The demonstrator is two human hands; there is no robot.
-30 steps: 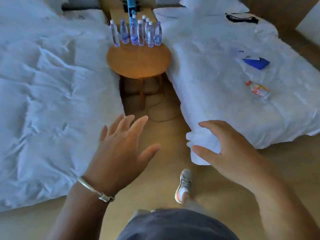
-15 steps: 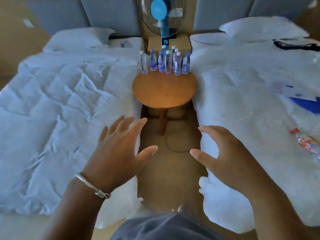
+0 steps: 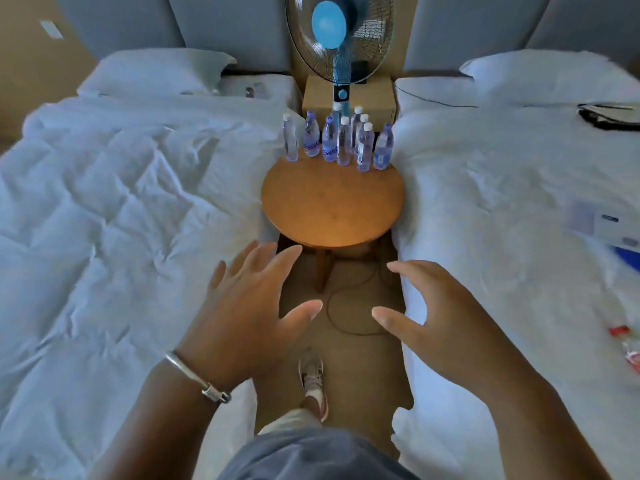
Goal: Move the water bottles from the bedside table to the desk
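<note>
Several clear water bottles [image 3: 337,142] with white or blue caps stand upright in a cluster at the far edge of a round wooden bedside table [image 3: 332,206]. My left hand [image 3: 249,306], with a metal bracelet at the wrist, is stretched forward with spread fingers and holds nothing. My right hand [image 3: 440,317] is raised beside it with loosely bent fingers, also holding nothing. Both hands hang in the air in front of the table, well short of the bottles. No desk is in view.
Two beds with rumpled white duvets, a left bed [image 3: 121,220] and a right bed [image 3: 512,209], flank a narrow floor aisle. A blue standing fan [image 3: 337,39] and a wooden cabinet [image 3: 349,98] are behind the table. A cable [image 3: 346,306] loops on the floor. My shoe [image 3: 313,379] is in the aisle.
I have walked into the aisle between the beds, so the table and bottles are closer and larger. Both hands stay raised and hold nothing.
</note>
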